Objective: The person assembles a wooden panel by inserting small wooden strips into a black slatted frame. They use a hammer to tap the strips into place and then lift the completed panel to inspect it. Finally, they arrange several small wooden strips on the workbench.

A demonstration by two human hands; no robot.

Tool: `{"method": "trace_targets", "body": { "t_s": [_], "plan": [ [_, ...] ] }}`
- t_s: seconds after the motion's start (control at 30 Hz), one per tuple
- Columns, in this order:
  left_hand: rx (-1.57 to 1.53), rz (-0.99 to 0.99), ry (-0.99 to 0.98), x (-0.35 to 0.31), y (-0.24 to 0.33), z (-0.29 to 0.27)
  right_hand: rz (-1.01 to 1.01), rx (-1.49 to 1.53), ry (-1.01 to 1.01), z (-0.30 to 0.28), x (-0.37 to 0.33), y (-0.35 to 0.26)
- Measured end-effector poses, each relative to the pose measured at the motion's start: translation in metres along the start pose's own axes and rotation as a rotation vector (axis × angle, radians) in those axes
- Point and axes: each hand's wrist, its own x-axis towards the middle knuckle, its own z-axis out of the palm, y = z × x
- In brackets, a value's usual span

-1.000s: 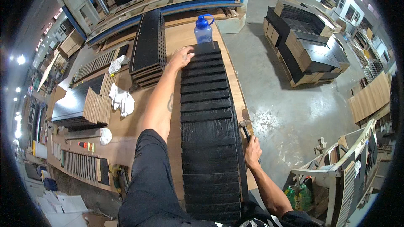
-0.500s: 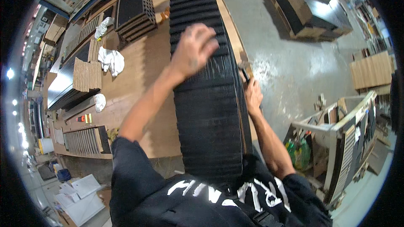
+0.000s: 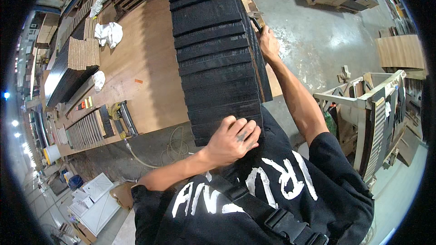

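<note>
The long, black, ridged wooden panel (image 3: 213,59) lies on the tan wooden table (image 3: 152,68), near end overhanging; it is likely stiff and heavy, best held by both long edges. The left hand (image 3: 230,141), half curled, rests at the near end, its grip unclear; the right hand (image 3: 269,43) is closed around a black-handled metal hammer (image 3: 257,24).

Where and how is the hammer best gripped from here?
Probably take the hammer by its dark handle, coming from the right, where the right hand is. The metal head sits at the far end and the handle runs back toward the person; the black slatted panel crowds the left side.
</note>
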Motion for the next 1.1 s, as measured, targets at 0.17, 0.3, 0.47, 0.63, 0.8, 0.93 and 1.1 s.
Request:
{"method": "trace_targets", "body": {
  "t_s": [0.17, 0.3, 0.47, 0.63, 0.8, 0.93, 1.1],
  "plan": [
    [0.086, -0.024, -0.042, 0.003, 0.015, 0.012, -0.026, 0.120, -0.184, -0.002, 0.017, 0.028],
    [0.016, -0.079, -0.104, 0.012, 0.022, 0.005, 0.157, 0.330, -0.196, -0.037, -0.010, 0.029],
    [0.094, -0.100, -0.126, 0.016, 0.034, 0.006, 0.308, 0.732, -0.084, -0.060, -0.088, 0.073],
    [0.165, -0.125, -0.107, 0.022, 0.046, 0.000, 0.385, 1.036, -0.033, -0.125, -0.181, 0.057],
    [0.101, -0.184, -0.024, 0.014, 0.042, 0.009, 0.074, 1.152, 0.027, -0.180, -0.264, 0.046],
    [0.161, -0.192, 0.035, 0.001, 0.044, 0.012, 0.034, 1.206, -0.464, -0.211, -0.302, 0.045],
    [0.055, -0.171, 0.076, -0.008, 0.032, 0.016, -0.585, 0.775, -0.387, -0.236, -0.304, 0.041]
  ]
}}
